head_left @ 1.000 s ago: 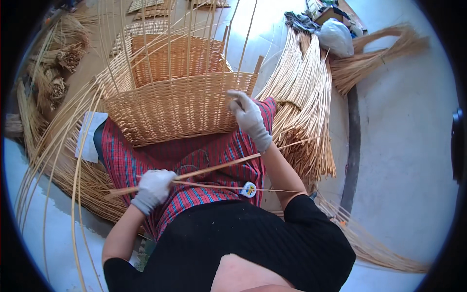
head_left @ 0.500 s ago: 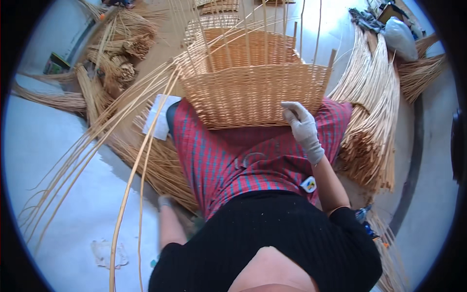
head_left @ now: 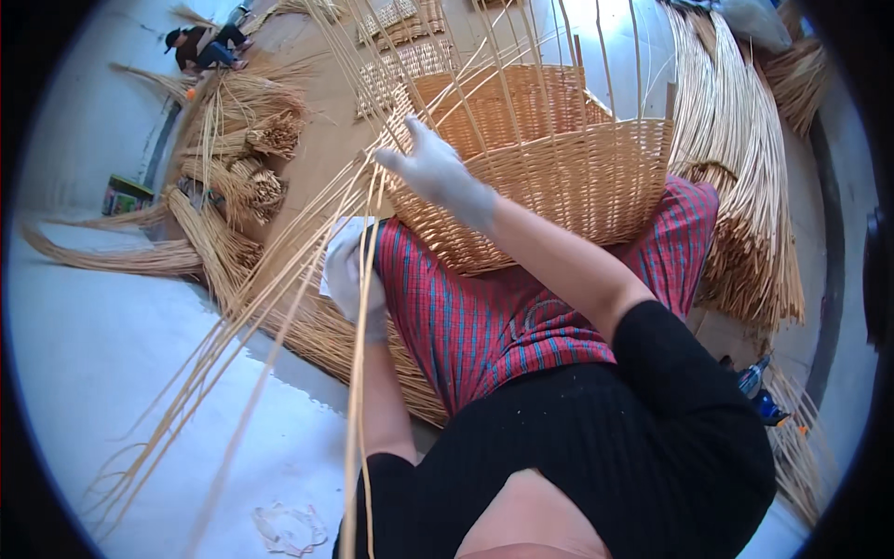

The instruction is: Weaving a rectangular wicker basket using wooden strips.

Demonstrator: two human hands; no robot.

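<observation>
A woven wicker basket (head_left: 559, 186) rests across my lap, with upright stakes rising from its walls. Long pale willow rods (head_left: 205, 349) run from its left corner down to the lower left. My right hand (head_left: 433, 172), in a light grey glove, reaches across to that corner; thumb and forefinger are apart beside the rods. Lower down, my left hand (head_left: 349, 279), also gloved, is raised next to the rods and a white sheet (head_left: 328, 270). Rods pass in front of its fingers, so whether it grips one is unclear.
Bundles of willow rods lie on the left (head_left: 233, 186) and a large one on the right (head_left: 745, 224). Woven panels (head_left: 405, 70) lie beyond the basket. Another person (head_left: 205, 47) sits at the far left. A crumpled white scrap (head_left: 289, 528) is on the floor.
My right hand has moved from the basket's front right to its left corner. My left hand has come up from beside my hip to the rods, whose near ends have swung right.
</observation>
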